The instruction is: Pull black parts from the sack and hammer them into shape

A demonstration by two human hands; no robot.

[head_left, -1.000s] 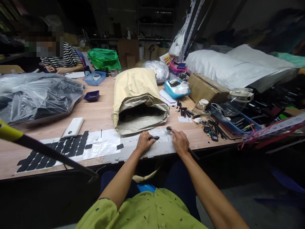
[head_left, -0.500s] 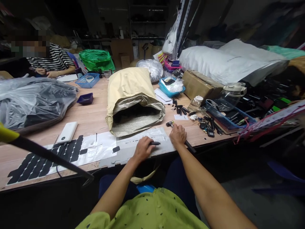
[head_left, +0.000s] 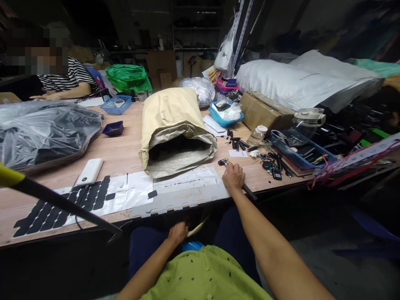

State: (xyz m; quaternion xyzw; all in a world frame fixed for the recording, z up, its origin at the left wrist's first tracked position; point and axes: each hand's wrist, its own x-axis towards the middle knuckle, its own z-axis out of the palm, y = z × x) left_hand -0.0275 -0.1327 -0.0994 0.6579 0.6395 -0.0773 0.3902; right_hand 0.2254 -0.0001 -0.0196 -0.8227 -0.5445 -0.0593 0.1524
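Observation:
My right hand [head_left: 233,177] is closed round a small hammer [head_left: 250,192] near the table's front edge. Its head with a yellowish face lies beyond my fingers, and the dark handle end sticks out toward me. Below the edge, over my lap, is my left hand [head_left: 178,232]; its fingers are lost in shadow, beside a cream strip [head_left: 198,227] of material. A grey board [head_left: 187,199] lies along the edge, left of the hammer. Behind it a large cream sack [head_left: 173,108] lies with its dark mouth toward me.
Black strips [head_left: 62,204] on white sheeting and a white power bank [head_left: 90,171] lie at left, near a grey plastic bag [head_left: 46,129]. Small black parts [head_left: 240,144], a jar [head_left: 258,135] and a blue basket [head_left: 303,152] are at right. Another person [head_left: 70,81] sits far left.
My left hand has moved from above the board down below the table edge; the black pen-like piece it held is out of sight. My right hand stays on the hammer.

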